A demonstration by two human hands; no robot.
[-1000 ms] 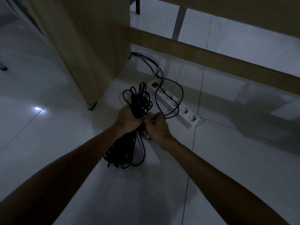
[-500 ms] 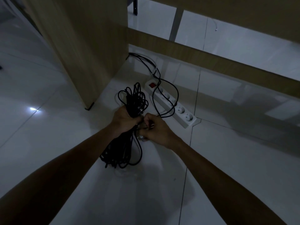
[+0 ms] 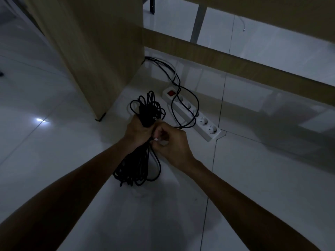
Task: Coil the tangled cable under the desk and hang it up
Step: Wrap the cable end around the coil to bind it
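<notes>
Head view: our left hand point(image 3: 139, 131) grips the cable point(image 3: 137, 167) bundle mid-length beside the power strip point(image 3: 192, 113); right hand point(image 3: 172, 144) pinches its white tie. Limp, light; we judge the middle the best hold.

Both forearms are seen bare to the frame's edge; no sleeve is worn. The left hand point(image 3: 138, 131) and right hand point(image 3: 173, 144) are ungloved.

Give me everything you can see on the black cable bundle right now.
The black cable bundle is thin dark cord gathered into a long hank of many loops. The left hand grips its middle; loops fan out above the fist and hang below toward the tiled floor. The right hand pinches something small and pale against it. One strand loops over the white power strip toward the desk panel.
</notes>
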